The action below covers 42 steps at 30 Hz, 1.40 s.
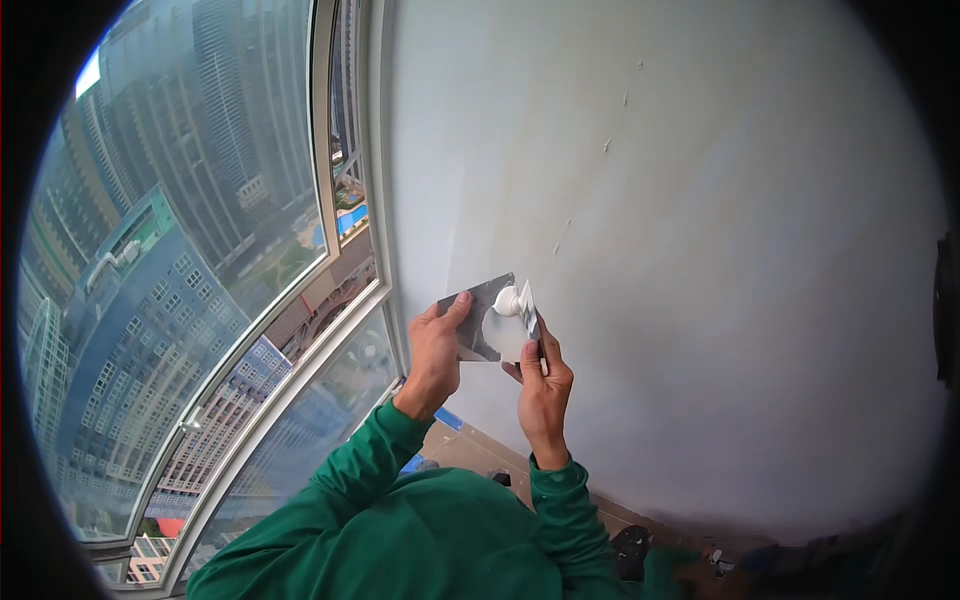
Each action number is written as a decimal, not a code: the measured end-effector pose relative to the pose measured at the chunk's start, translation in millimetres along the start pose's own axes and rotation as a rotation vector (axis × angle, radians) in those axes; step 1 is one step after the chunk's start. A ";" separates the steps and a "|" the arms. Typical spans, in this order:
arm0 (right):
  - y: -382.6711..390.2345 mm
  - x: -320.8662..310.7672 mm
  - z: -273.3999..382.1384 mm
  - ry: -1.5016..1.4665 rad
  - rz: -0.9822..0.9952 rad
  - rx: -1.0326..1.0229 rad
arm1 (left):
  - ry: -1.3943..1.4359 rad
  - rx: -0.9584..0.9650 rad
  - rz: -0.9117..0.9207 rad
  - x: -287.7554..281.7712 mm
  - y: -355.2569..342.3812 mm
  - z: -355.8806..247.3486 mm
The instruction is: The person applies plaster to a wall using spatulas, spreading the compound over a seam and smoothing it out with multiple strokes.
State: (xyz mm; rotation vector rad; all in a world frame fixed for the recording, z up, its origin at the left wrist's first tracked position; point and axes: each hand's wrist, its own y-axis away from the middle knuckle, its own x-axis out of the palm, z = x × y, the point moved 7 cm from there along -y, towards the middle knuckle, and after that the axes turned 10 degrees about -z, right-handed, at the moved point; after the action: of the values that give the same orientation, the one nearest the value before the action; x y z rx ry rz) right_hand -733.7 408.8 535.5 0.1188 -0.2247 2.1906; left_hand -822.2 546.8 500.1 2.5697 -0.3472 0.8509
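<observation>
My left hand (pixel 436 350) grips a flat metal plate (pixel 474 310) by its left edge, the thumb lying on its face. White putty (pixel 508 301) sits in a lump near the plate's upper right, with a paler smear below it. In my right hand (pixel 545 393) is a putty knife (pixel 533 322), its blade tilted against the plate's right side and coated with white putty. The thumb presses on the knife, and its handle is mostly hidden by the fingers. Both tools are held up in front of the pale wall, and they appear to touch.
A pale wall (pixel 720 260) fills the right side, with several small white putty dabs (pixel 606 146) in a slanting line. To the left stands a framed window (pixel 325 130) with tall buildings outside. Below lies a brownish floor (pixel 470 440) with a blue strip (pixel 449 419) near the wall.
</observation>
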 end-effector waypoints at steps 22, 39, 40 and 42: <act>-21.7 32.2 -3.1 0.666 0.082 -0.775 | -0.114 0.448 -0.002 -44.4 -47.9 -68.2; -16.4 -2.6 -137.4 -0.020 -0.127 0.041 | -0.219 0.889 -0.084 -43.7 -39.7 -129.8; -20.3 -16.8 -167.1 -0.274 -0.241 0.284 | -0.182 0.835 -0.037 -57.7 -50.4 -134.5; -31.6 -28.5 -205.2 -0.550 -0.349 0.347 | -0.196 0.780 -0.087 -85.6 -62.4 -136.2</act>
State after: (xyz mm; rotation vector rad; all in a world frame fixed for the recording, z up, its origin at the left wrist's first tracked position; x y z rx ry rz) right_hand -692.0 446.5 333.6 0.8920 -0.1127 1.7890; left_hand -936.7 672.7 528.2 3.3667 0.0735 0.8105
